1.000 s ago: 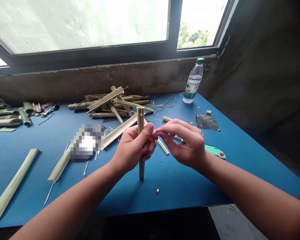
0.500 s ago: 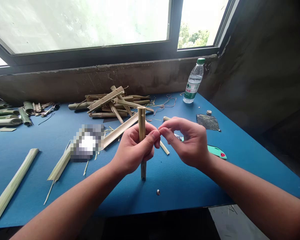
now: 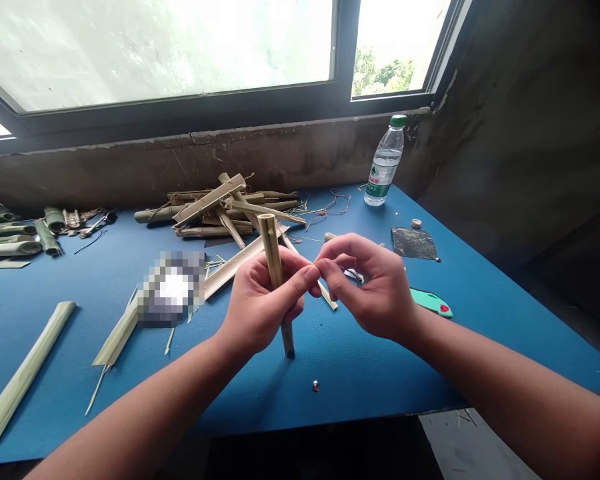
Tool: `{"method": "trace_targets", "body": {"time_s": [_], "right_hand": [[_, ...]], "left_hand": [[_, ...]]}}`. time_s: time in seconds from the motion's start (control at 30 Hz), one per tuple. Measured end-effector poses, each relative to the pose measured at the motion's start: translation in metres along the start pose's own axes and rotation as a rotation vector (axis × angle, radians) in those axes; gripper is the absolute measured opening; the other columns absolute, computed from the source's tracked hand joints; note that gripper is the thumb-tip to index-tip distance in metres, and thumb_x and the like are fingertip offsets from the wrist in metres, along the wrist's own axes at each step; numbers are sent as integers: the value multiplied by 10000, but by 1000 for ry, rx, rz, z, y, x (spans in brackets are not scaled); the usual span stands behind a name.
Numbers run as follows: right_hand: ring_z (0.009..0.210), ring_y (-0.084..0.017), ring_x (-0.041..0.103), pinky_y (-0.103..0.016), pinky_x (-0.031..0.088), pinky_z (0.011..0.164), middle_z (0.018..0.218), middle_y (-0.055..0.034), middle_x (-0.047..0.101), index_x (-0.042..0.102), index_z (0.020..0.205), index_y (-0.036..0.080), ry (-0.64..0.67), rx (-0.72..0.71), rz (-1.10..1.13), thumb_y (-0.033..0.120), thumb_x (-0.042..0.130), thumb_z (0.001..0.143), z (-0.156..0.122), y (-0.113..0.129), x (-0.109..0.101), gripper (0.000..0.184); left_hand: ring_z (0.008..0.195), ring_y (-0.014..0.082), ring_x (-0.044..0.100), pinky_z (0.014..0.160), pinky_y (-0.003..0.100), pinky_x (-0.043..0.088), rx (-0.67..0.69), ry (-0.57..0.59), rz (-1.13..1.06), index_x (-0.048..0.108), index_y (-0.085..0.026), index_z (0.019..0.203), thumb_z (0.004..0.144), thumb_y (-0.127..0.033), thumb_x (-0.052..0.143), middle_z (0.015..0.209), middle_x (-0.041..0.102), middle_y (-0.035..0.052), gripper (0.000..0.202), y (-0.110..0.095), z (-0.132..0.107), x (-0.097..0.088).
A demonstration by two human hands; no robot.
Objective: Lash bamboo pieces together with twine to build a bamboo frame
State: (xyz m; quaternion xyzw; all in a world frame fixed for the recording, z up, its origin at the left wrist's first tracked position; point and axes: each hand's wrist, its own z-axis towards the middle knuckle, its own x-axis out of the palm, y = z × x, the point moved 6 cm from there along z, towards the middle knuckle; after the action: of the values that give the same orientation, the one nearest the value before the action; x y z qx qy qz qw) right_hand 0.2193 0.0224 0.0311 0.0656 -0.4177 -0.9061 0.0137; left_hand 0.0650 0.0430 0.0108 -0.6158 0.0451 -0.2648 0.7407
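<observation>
My left hand point(image 3: 260, 307) is closed around a narrow bamboo piece point(image 3: 271, 250), which leans a little to the left with its lower end at the blue tabletop. Thumb and forefinger of my right hand point(image 3: 373, 283) are pinched together, touching the left fingertips. Whatever lies in that pinch is too small to make out. Behind the right hand, partly covered by it, is a green-handled tool point(image 3: 431, 303) with a red mark. A small shiny metal bead point(image 3: 315, 386) lies on the table in front of my hands.
A heap of split bamboo point(image 3: 215, 217) lies toward the wall. The water bottle point(image 3: 384, 170) stands at the back right, near a dark, sandpaper-like sheet point(image 3: 414, 243). A long bamboo strip point(image 3: 27, 377) lies at left, beside another split piece point(image 3: 117, 333) and a pixelated patch.
The top of the bamboo piece has tipped to the left, while its lower end has shifted slightly right. My fingertips still meet in the same pinch.
</observation>
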Motion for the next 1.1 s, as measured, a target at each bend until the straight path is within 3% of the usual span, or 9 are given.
{"method": "trace_targets", "body": {"time_s": [0.13,0.3,0.47,0.6,0.8,1.1], "right_hand": [[675,-116,661,-264,556,591,882,-1,698,679,1020,179,-7,-105,-157,127,723,992,-4,4,-1,74],[669,-135,686,-270,548,570,826,14,665,611,1070,213,-108,-227,-192,110,693,997,-10,7,-7,151],[602,-138,677,-299,576,572,795,18,699,579,1050,231,-175,-305,-191,69,715,951,-18,13,-9,233],[596,-141,663,-300,590,541,807,4,732,582,1055,230,-134,-275,-113,43,702,941,-19,16,-6,249],[549,-95,612,-282,620,573,775,42,648,594,1018,217,-170,-278,-182,70,731,944,-17,23,-8,214],[656,-149,750,-272,607,575,761,34,722,577,955,239,-208,-230,-317,158,721,990,-14,28,-9,170]], "left_hand": [[419,19,477,402,130,378,2,3,-11,687,-171,966,945,-296,846,737,700,-17,203,-2,1,0],[426,6,329,382,153,325,-128,123,-217,590,-206,975,1066,-615,550,857,543,-44,420,-1,-4,13],[435,53,406,361,164,391,-244,220,-223,561,-215,958,1121,-527,431,782,548,-34,375,11,-16,27],[436,71,457,383,180,443,-229,253,-185,543,-217,958,1132,-512,412,734,560,-29,367,16,-18,32],[434,61,444,395,164,446,-216,265,-156,533,-225,984,1132,-498,448,715,549,-44,322,18,-18,31],[444,66,463,401,156,461,-199,272,-142,539,-248,1001,1142,-477,438,700,547,-55,286,19,-19,31]]}}
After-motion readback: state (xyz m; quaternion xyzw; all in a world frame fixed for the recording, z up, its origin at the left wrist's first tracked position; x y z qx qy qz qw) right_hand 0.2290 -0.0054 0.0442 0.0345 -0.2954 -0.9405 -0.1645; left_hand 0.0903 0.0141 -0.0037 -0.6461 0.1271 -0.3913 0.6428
